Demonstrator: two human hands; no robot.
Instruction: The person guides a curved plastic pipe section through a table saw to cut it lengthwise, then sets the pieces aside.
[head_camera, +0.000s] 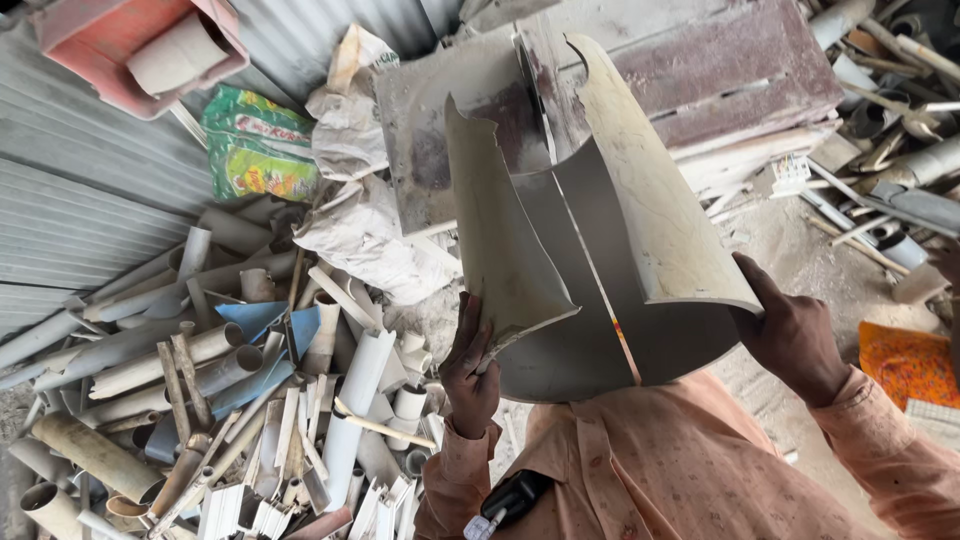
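I hold a large beige plastic pipe section (600, 250) up in front of me with both hands. It is split lengthwise into curved flaps with jagged ends. My left hand (470, 372) grips the edge of the left flap. My right hand (790, 335) holds the pipe's right side under the right flap. The far end of the slit sits at a thin round saw blade (527, 75) that stands up from a dusty worn table (720, 70).
A heap of cut pipe scraps and plastic offcuts (230, 400) lies at the left. Crumpled sacks (370, 240) and a green printed bag (255, 145) lean on a corrugated metal wall (70, 200). A red crate (110, 40) sits at the top left. More pipes (900, 110) lie at the right.
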